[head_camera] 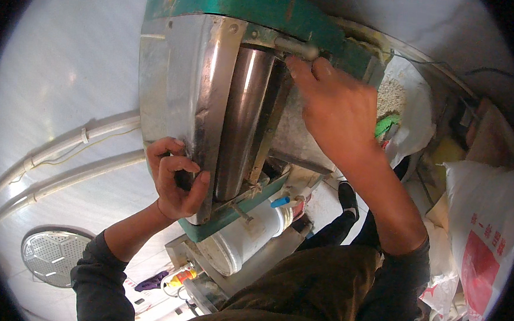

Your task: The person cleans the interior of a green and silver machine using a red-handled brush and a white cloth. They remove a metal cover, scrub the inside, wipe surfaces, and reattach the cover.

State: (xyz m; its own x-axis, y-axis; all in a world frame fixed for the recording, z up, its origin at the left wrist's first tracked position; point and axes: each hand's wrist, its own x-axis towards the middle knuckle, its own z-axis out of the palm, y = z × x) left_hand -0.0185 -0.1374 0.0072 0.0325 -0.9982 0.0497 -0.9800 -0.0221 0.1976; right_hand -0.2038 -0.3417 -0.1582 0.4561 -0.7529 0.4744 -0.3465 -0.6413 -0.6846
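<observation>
Before me stands a green machine (pixel 249 3) with a steel roller (pixel 243 124) beside a sheet-metal cover (pixel 187 77). My left hand (pixel 178 178) rests at the cover's lower edge with its fingers curled; whether they grip the edge is unclear. At the roller's far end, my right hand (pixel 340 104) has its thumb and index finger bent near a bolt or rod (pixel 299 47) on the frame. The fingertips of this hand are partly hidden, so a hold on anything there cannot be made out. A blue-capped part (pixel 280 202) sticks out by the machine's near end.
A white bucket (pixel 243 234) lies under the machine's near end. Pipes (pixel 86 137) run along the wall at left, above a round perforated metal plate (pixel 57 256). Printed white sacks (pixel 482 227) stand at right, and an open bag of grain-like material (pixel 393 89) is behind my right hand.
</observation>
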